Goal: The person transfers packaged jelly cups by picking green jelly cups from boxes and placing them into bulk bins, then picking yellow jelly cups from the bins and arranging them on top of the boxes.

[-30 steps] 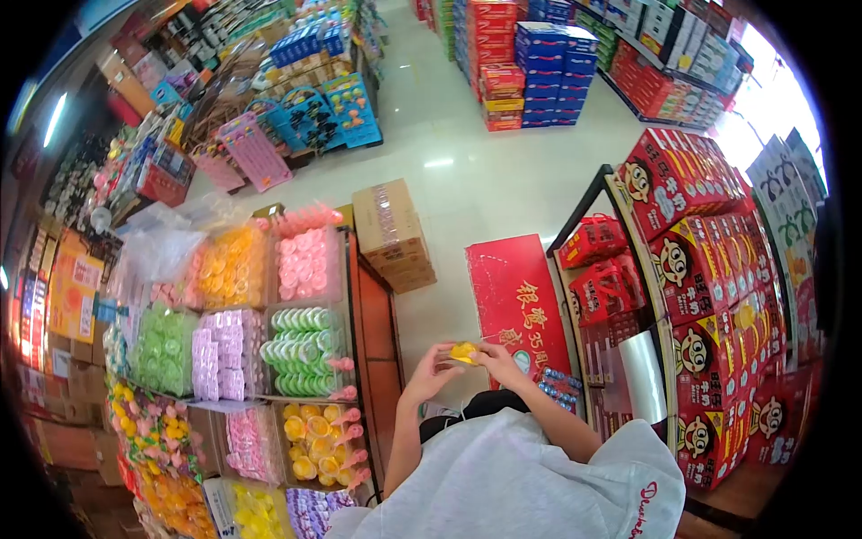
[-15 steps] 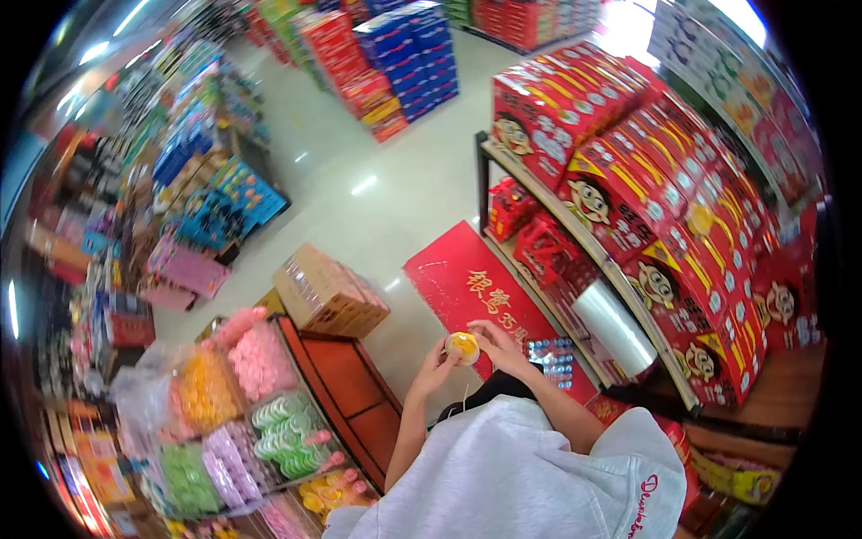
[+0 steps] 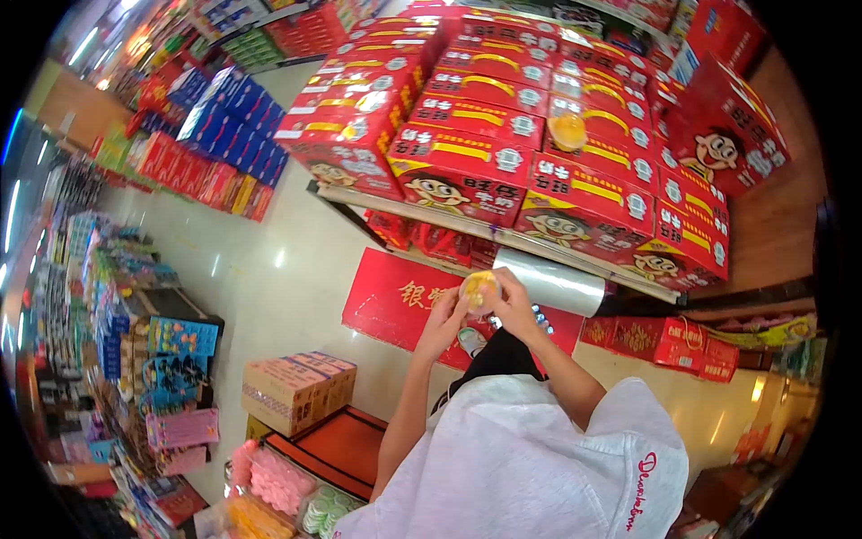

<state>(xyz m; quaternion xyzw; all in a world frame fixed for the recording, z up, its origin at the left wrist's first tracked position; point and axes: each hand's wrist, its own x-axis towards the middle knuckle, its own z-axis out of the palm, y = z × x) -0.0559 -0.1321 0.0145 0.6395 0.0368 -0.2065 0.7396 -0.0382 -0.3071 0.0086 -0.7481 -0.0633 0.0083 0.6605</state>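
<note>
Between my two hands, in front of my waist, is a small round clear tub with yellow contents; its exact kind is too small to make out. My left hand grips it from the left side, fingers closed round the rim. On the opposite side my right hand holds it with bent fingers near the top edge. A similar yellow round tub rests on top of the stacked red milk cartons, beyond my hands.
The cartons fill a shelf ahead, with a silvery roll under its edge. A red board lies on the floor. To the left are a cardboard box, an orange-topped stand and bagged pink goods.
My view has swung right, so the carton shelf now lies straight ahead. Both hands still hold the tub, which is raised a little and turned, showing its contents more.
</note>
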